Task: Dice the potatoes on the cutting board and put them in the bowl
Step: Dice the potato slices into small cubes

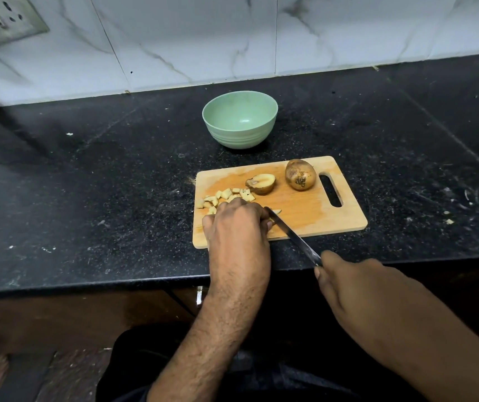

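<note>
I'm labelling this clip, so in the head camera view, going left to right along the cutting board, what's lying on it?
Diced potato pieces → halved potato → whole potato → handle slot of the cutting board. The left hand and the knife overlap the board's near side, so I left them out.

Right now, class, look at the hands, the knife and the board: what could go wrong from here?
1. The left hand covers the piece being cut, with the knife blade right beside its fingers; a slip could cut them.
2. The cutting board lies close to the counter's front edge, so it could slide off under pressure.
3. The diced pieces sit at the board's left edge, and the bowl is still empty; some may spill onto the counter.
</note>
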Tool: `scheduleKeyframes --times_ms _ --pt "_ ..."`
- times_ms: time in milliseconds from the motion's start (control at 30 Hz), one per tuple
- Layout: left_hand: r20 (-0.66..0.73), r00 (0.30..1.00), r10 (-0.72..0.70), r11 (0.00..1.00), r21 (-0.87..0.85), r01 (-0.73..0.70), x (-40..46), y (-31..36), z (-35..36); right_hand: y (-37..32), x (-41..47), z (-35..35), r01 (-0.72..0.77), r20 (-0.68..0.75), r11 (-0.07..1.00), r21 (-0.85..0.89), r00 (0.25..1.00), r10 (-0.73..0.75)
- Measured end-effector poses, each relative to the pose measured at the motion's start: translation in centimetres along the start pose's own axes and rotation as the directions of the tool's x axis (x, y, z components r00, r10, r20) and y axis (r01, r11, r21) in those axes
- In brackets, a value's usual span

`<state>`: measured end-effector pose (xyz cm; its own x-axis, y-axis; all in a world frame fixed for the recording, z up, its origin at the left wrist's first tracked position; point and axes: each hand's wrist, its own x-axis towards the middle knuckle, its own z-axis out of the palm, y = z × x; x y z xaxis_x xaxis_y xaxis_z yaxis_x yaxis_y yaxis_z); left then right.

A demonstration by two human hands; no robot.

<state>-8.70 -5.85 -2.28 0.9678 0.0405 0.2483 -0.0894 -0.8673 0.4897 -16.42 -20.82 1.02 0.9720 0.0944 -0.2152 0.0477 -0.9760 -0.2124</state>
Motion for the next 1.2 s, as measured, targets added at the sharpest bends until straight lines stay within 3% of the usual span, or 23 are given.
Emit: scheduleKeyframes --times_ms 200,600,933,1200 --pt "-0.022 1.0 -0.002 0.998 -0.058 0.001 0.0 -0.3 -0.1 -0.1 1.7 0.5 0.032 -0.002 0.999 -0.001 0.999 -0.032" --pt "-0.039 0.999 -0.025 0.999 -0.04 0.024 -0.5 -0.5 0.0 1.8 -2.2 -0.7 -0.048 0.171 0.999 -0.012 0.984 0.049" --pt "-0.023 0.999 -0.035 0.988 -0.15 0.031 -0.6 -1.2 0.0 0.4 -1.5 -1.2 0.007 -0.027 0.998 0.067 1.0 -0.005" --pt "-0.048 0.999 -0.002 0.994 -0.11 -0.004 -0.6 -1.0 0.0 -0.8 -0.3 -0.4 0.041 -0.046 0.999 -0.005 0.998 -0.041"
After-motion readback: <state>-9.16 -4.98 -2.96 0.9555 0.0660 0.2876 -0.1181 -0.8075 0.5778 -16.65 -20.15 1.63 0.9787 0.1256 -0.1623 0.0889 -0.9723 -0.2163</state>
